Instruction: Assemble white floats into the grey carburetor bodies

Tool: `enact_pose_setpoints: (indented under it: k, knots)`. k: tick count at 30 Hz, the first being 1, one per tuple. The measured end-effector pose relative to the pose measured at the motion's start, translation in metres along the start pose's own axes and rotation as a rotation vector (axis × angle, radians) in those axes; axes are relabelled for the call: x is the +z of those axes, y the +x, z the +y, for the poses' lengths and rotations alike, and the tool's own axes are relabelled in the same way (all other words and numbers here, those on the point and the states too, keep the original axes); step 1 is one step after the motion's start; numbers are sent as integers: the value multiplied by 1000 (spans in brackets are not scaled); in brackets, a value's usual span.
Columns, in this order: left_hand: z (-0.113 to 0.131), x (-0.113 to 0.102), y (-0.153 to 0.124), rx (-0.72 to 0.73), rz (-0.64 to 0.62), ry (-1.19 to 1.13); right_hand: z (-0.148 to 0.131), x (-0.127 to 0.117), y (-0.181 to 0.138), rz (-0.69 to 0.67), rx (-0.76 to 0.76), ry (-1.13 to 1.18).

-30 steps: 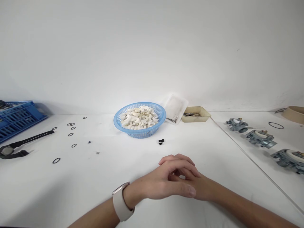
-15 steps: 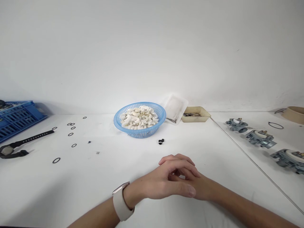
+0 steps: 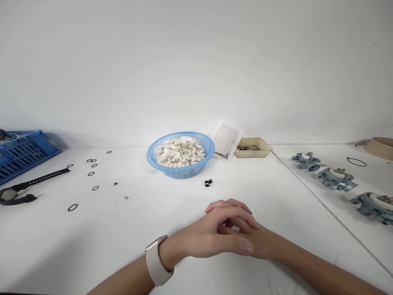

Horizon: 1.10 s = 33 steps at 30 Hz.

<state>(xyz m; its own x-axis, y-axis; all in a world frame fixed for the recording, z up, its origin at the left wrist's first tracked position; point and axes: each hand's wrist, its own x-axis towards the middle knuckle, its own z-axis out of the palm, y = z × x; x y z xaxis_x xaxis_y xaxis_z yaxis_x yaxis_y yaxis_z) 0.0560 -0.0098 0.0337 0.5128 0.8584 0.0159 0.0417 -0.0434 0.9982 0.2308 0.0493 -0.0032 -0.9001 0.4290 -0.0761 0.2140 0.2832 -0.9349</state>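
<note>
My left hand (image 3: 208, 235), with a pale-strapped watch (image 3: 158, 262) on the wrist, lies across my right hand (image 3: 258, 241) above the front of the white table. The left fingers are stretched out and a little apart, resting over the back of the right hand, with the thumb along the near side. Most of the right hand's fingers are hidden beneath or behind the left. I see no part or tool in either hand. Beyond them, the nearest objects are small black parts (image 3: 208, 183) on the table.
A blue basket (image 3: 150, 157) of white curved pieces stands ahead. Behind it are a white tray (image 3: 225, 137) and a beige tray (image 3: 253, 154) holding thin metal pieces. Carburetors (image 3: 337, 178) line the right. Black rings (image 3: 73, 207), a black-strapped watch (image 3: 10, 194) and a blue crate (image 3: 27, 153) are left.
</note>
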Motion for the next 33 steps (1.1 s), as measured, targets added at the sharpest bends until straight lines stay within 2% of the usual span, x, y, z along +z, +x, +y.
enact_pose_setpoints:
  k: [8, 17, 33]
  knots:
    - [1, 0, 0, -8, 0, -4, 1, 2, -1, 25, -19, 36]
    - [0, 0, 0, -11, -1, -9, 4, 2, -2, -2, -32, -49]
    - [0, 0, 0, -9, -4, -15, 2, 2, -4, 23, -31, 36]
